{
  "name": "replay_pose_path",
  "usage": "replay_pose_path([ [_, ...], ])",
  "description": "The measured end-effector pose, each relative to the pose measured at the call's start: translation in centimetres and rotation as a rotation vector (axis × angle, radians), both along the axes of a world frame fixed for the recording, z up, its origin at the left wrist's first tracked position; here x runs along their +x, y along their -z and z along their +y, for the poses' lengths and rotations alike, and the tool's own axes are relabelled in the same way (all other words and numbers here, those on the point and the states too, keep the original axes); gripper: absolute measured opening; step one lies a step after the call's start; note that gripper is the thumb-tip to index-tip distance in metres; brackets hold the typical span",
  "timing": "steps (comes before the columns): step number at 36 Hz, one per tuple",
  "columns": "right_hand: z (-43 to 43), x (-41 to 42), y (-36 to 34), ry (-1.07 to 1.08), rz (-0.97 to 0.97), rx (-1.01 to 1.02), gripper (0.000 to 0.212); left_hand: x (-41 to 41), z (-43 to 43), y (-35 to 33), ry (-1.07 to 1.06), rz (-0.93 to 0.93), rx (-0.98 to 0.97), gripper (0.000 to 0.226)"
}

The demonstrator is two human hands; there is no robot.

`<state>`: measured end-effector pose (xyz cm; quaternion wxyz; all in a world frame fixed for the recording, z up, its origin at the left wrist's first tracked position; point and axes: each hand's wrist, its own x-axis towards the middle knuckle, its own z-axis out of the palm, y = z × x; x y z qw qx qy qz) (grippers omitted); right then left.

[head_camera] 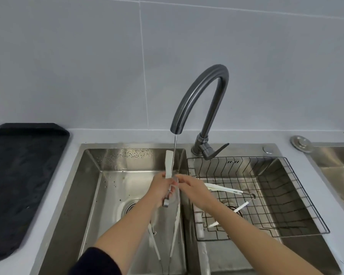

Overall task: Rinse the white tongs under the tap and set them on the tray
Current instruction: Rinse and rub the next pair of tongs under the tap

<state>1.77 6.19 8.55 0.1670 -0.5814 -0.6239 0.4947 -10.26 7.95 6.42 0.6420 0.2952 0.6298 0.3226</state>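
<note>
My left hand [160,190] grips the white tongs [168,165] over the left sink basin [91,175]. The tongs point up and away, their white tip beside the thin stream of water falling from the grey tap [199,100]. My right hand [195,188] touches the tongs just right of the left hand, fingers pinched on them. A metal end of the tongs sticks out below my left hand. The black tray [18,175] lies on the counter at the far left, with nothing on it.
More white utensils [224,189] lie in the wire basket [286,195] over the right basin. Another pair of white tongs [175,231] lies in the left basin under my arms. A second steel basin [338,165] sits at the far right.
</note>
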Motion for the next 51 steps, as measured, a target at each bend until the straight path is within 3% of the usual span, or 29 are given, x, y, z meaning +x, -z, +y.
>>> replay_pose_path([
  [9,0.7,-0.8,0.8,-0.081,0.085,-0.133,0.046,0.6,0.2,0.9,0.077,0.138,-0.016,0.025],
  [15,1.3,-1.6,1.7,-0.301,-0.115,-0.111,0.053,0.1,-0.8,1.3,0.151,0.263,0.01,0.021],
  [21,1.8,-2.6,2.6,-0.421,-0.313,-0.074,0.058,-0.2,-2.1,1.3,0.217,0.348,0.135,0.042],
  [32,3.6,-3.5,3.0,-0.364,-0.365,-0.084,0.06,-0.5,-4.9,0.7,0.199,0.301,0.073,0.031],
  [40,4.0,-4.3,2.0,-0.285,-0.29,-0.101,0.063,-1.4,-5.4,0.1,0.176,0.314,0.08,0.003],
  [47,1.5,-5.6,2.1,-0.338,-0.232,-0.106,0.066,-2.3,-4.4,-0.1,0.177,0.38,0.131,0.028],
  [51,3.0,-5.1,2.3,-0.297,-0.241,-0.097,0.066,-2.0,-4.6,0.0,0.216,0.406,0.163,0.004],
])
